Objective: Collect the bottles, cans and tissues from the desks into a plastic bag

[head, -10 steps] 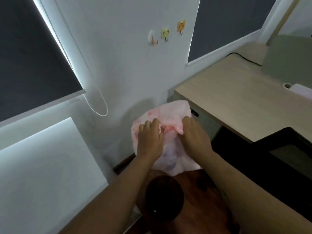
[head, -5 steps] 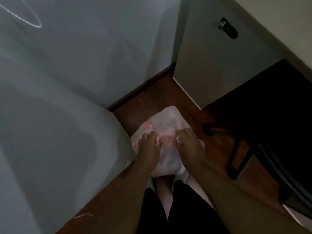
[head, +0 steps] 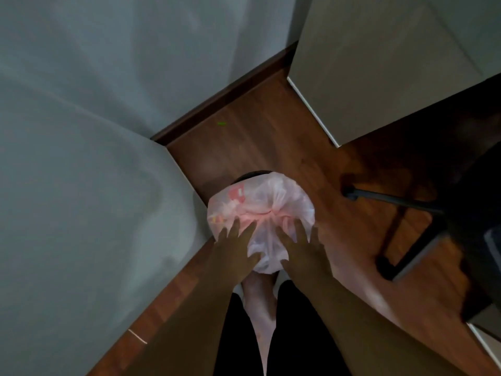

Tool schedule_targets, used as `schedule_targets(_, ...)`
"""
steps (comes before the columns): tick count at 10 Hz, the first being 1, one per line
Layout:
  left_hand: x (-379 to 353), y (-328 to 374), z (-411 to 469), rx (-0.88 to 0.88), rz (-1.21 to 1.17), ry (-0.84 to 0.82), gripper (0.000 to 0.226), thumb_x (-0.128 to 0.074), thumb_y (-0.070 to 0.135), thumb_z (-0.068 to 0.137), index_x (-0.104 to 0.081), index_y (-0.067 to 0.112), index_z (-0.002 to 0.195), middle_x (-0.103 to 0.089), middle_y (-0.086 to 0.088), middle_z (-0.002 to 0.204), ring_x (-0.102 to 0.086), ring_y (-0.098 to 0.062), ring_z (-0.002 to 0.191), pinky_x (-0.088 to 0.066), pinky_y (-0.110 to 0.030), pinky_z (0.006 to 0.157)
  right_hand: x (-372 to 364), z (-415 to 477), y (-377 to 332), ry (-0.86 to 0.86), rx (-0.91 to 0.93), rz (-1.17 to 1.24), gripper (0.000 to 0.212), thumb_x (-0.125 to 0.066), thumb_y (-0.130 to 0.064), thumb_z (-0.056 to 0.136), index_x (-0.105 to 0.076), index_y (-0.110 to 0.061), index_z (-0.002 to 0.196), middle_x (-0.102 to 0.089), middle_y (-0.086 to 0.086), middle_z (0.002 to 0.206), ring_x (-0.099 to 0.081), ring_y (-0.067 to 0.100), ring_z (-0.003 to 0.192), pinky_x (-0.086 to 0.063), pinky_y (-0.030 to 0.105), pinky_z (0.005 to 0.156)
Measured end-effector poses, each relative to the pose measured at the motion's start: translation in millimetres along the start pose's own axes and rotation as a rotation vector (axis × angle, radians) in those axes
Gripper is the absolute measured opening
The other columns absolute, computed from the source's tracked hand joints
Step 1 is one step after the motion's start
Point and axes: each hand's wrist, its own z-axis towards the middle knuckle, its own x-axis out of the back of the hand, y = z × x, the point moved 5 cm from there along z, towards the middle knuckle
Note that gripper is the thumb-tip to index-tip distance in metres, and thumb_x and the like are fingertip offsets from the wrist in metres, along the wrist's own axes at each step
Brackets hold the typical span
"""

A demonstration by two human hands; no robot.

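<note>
Resting on plastic bag: left hand and right hand, fingers straight and spread, gripping nothing
Bag place: centre of frame, mouth gathered shut, bulging above wooden floor
Direction: just ahead of both palms, toward top of frame; roundish, no clear long axis
Nearer hand: neither, one on each flank
Dark rim: behind bag, identity unclear

Both forearms forward and down, left grip and right grip side by side, fingers straight, splayed

Contents of the plastic bag are indistinct.
</note>
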Motion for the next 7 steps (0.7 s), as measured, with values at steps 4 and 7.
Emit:
schedule_targets(4,-37.1,-4.1,50.7,0.082,0.102,0.006,0.077,-0.045,0.044,0.099,0.004,0.030,0.156,0.014,0.000,0.164,0.015,-0.038,0.148,0.001,-0.061,0.116,-72.4,96.8,29.3,-0.208,0.011,0.124,0.057,-0.034,-0.027,0.100,-0.011,-0.033,0.153,0.000,0.005,0.163,-0.003,0.035,0.148,-0.014,0.058,0.117)
schedule_targets(7,28.4,11.1,21.7,0.050,0.099,-0.001,0.075,-0.054,0.046,0.093,-0.016,0.030,0.156,-0.014,-0.003,0.164,-0.009,-0.034,0.150,-0.017,-0.050,0.119,21.5,56.1,22.0,-0.088,0.057,0.145,0.063,-0.051,-0.025,0.094,-0.024,-0.033,0.150,-0.023,0.009,0.156,-0.030,0.033,0.139,-0.036,0.042,0.109)
